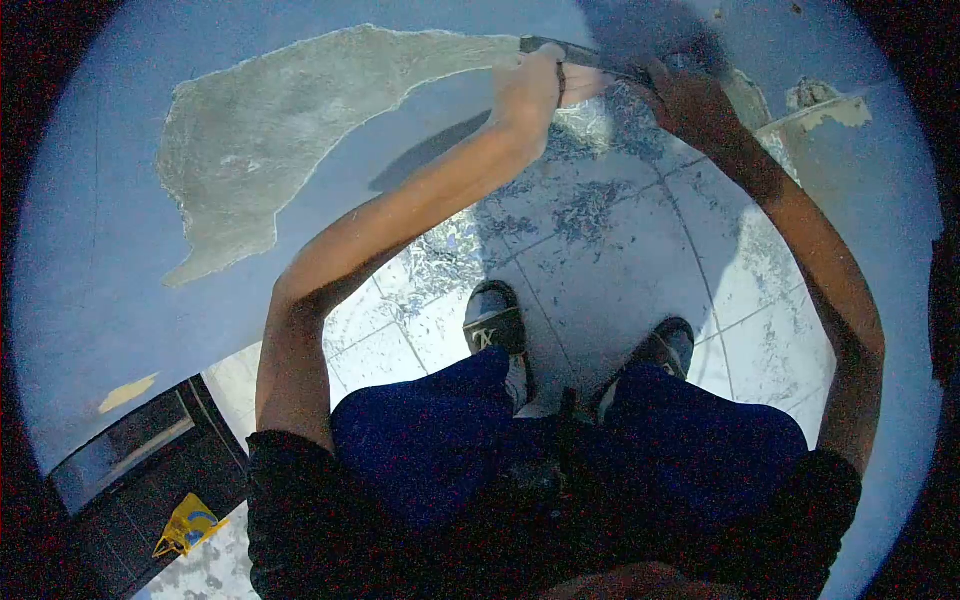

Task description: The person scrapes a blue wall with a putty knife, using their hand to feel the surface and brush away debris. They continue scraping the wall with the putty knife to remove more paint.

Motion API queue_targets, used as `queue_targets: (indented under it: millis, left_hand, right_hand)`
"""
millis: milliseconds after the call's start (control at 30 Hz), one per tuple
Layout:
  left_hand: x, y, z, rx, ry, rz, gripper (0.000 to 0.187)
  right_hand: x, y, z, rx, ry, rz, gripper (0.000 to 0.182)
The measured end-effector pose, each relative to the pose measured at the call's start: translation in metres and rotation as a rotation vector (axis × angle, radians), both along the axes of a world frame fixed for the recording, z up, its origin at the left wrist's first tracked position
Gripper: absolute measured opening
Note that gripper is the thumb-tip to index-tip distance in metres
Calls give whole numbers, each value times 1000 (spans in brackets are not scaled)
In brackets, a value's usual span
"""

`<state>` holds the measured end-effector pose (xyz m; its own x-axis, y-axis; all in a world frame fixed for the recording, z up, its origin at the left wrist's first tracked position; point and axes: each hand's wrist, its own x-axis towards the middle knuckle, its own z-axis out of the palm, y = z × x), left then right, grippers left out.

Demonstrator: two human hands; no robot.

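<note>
Both arms reach forward to a blue-painted wall (330, 165). My left hand (535, 85) is closed at the left end of a dark, flat, bar-like scraper (590, 55) set against the wall. My right hand (690, 105), in shadow, is closed around the scraper's right end; its fingers are partly hidden. Left of the scraper spreads a large bare grey patch (270, 130) with ragged paint edges. Smaller bare patches (825, 105) show on the right, near my right hand.
Paint flakes (590, 215) litter the tiled floor (640, 290) below my hands. My feet in dark slides (495, 315) stand on the tiles. At lower left are a dark opening (120, 520) and a yellow bag (188, 525).
</note>
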<state>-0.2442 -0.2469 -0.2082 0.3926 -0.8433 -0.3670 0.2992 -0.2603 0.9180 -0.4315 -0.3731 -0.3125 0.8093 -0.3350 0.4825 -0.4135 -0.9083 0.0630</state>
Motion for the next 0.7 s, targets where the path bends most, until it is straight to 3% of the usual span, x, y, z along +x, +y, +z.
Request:
queue_targets:
  millis: [67,167,267,467,567,667,700]
  left_hand:
    - [-5,-9,-7,-21,-52,30,15]
    - [-11,-19,-16,35,87,60,17]
    - [-8,-30,-37,40,-107,-18,20]
    - [-22,-8,-43,-14,119,-307,36]
    - [-17,21,-36,-210,101,-411,45]
    - [3,17,-50,-234,121,-509,46]
    - [9,14,-59,-216,131,-544,46]
  right_hand:
    - [-6,-1,-1,100,124,-112,40]
    - [-6,1,7,-42,6,-39,43]
    - [-13,8,16,98,227,-121,41]
    - [-49,8,-13,180,38,91,29]
    - [-53,52,-7,734,-23,-189,23]
    - [-47,104,4,927,-20,-221,24]
    - [-37,119,-6,1022,-135,-251,26]
